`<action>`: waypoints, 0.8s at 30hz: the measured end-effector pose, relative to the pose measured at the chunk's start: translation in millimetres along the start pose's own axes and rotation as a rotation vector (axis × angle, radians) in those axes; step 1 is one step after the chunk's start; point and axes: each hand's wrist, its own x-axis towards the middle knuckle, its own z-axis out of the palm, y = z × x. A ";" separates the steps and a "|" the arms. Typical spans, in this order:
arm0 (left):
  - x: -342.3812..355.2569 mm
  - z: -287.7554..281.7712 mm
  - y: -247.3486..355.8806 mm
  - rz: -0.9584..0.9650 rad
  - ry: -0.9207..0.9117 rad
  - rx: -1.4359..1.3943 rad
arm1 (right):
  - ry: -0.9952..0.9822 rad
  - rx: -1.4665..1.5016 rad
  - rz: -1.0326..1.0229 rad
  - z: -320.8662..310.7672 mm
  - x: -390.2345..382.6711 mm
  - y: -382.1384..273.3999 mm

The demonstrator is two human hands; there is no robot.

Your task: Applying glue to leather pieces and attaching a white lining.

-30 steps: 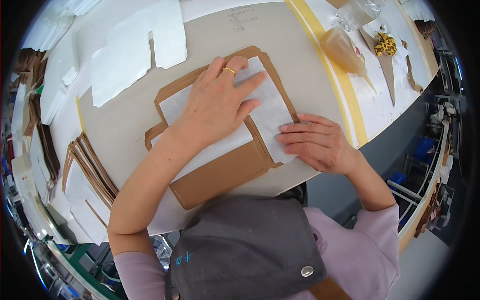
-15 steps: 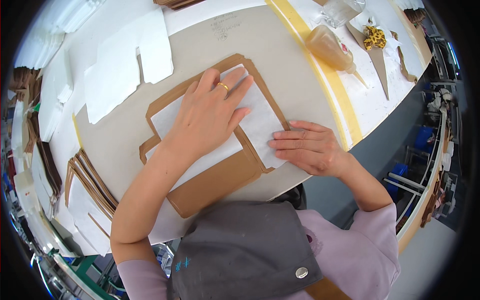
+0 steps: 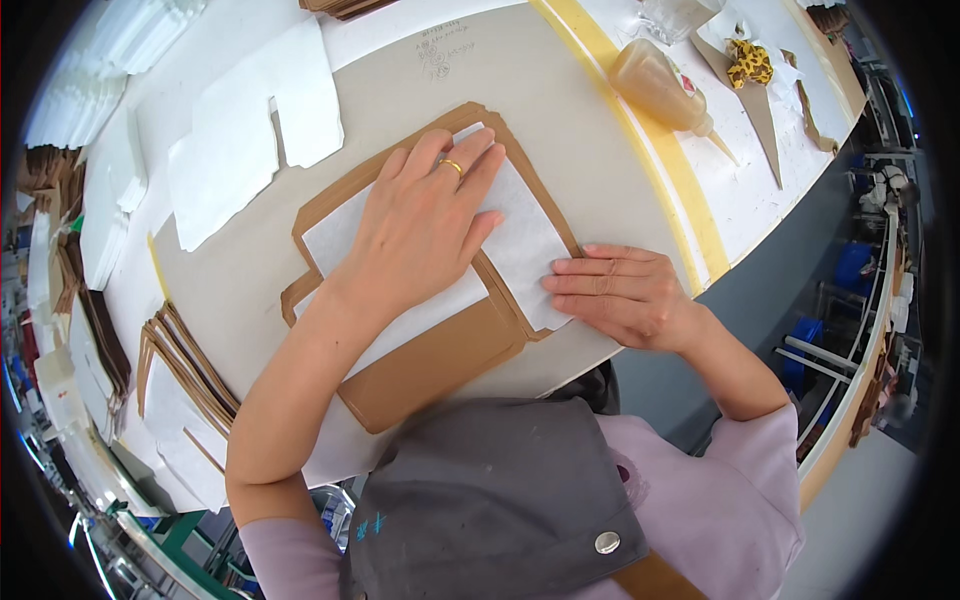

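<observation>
Start close in, with the grey apron (image 3: pixel 490 480) right by the bare end of the brown piece (image 3: pixel 440 375): best to lean lightly there, so as not to nudge it. Look next at the right hand (image 3: pixel 620 300), with fingers side by side on the edge of the white sheet (image 3: pixel 530 225). With the thumb out of sight, no telling about a pinch. Better to hold that edge straight, without tugging. Find the white sheet on top of the brown piece, and both on the grey tabletop (image 3: pixel 590 140). Then see the left hand (image 3: pixel 420 215), back up, fingers a bit apart, flat on the white sheet near its far edge, gripping nothing. Try pressing down evenly and rubbing gently outward, to chase off bumps and folds. Mind the white cut-outs (image 3: pixel 255 130), farther off to the left, and leave the bottle of honey-coloured stuff (image 3: pixel 660 85) lying far off to the right, tip pointing away from the white sheet.
</observation>
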 end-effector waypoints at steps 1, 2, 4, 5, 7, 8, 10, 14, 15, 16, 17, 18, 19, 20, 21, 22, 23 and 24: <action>0.3 -1.3 0.1 -0.007 -0.007 -0.023 | -0.007 -0.006 -0.004 -0.4 -0.2 -0.1; -0.2 -2.4 0.2 -0.015 -0.014 -0.046 | -0.007 0.000 -0.002 -0.5 -0.2 -1.2; -0.6 -3.1 -1.1 -0.008 -0.020 -0.041 | -0.007 -0.013 -0.007 -1.1 0.1 -1.2; -1.2 -3.2 -1.5 0.001 -0.023 -0.035 | -0.006 -0.010 -0.006 -0.4 -0.2 -1.3; -1.4 -2.0 -1.9 0.002 -0.023 -0.027 | -0.004 -0.014 -0.003 -0.1 -0.9 -0.8; -1.6 -1.5 -2.0 0.004 -0.022 -0.019 | -0.005 -0.013 -0.003 -0.3 -1.2 -0.9; -2.0 -1.9 -0.8 -0.004 -0.019 -0.015 | -0.008 -0.021 -0.003 -0.8 -1.5 -0.9; -1.1 -1.3 -1.4 -0.017 -0.024 -0.030 | -0.009 -0.020 0.001 -2.0 -2.0 -0.3; -0.8 -1.5 -1.5 -0.017 -0.024 -0.030 | -0.009 -0.026 -0.004 -2.3 -2.1 -0.1; -0.3 -1.9 -1.3 -0.020 -0.026 -0.044 | -0.008 -0.032 -0.008 -2.9 -2.1 0.2; 0.2 -2.3 -1.0 -0.023 -0.028 -0.057 | -0.008 -0.034 -0.008 -3.3 -2.3 0.3; 0.8 -2.8 -0.4 -0.023 -0.024 -0.054 | -0.014 -0.044 -0.014 -3.7 -2.4 0.8; 1.1 -3.4 0.6 -0.022 -0.034 -0.027 | -0.020 -0.054 -0.021 -4.0 -2.5 0.9; 1.1 -4.2 1.6 -0.020 -0.043 -0.001 | -0.019 -0.059 -0.026 -3.3 -3.7 -0.4; 1.1 -4.9 1.4 -0.019 -0.034 0.006 | -0.016 -0.032 -0.005 -1.9 -5.0 -2.3; 0.7 -5.6 1.4 -0.006 -0.038 0.001 | -0.012 -0.006 0.014 -1.7 -5.4 -4.3; 0.3 -6.8 1.4 0.007 -0.043 -0.003 | -0.010 -0.016 0.004 -3.7 -5.7 -5.9; -0.5 -8.6 1.4 0.008 -0.032 0.005 | -0.028 0.042 0.014 -6.1 -7.6 -7.2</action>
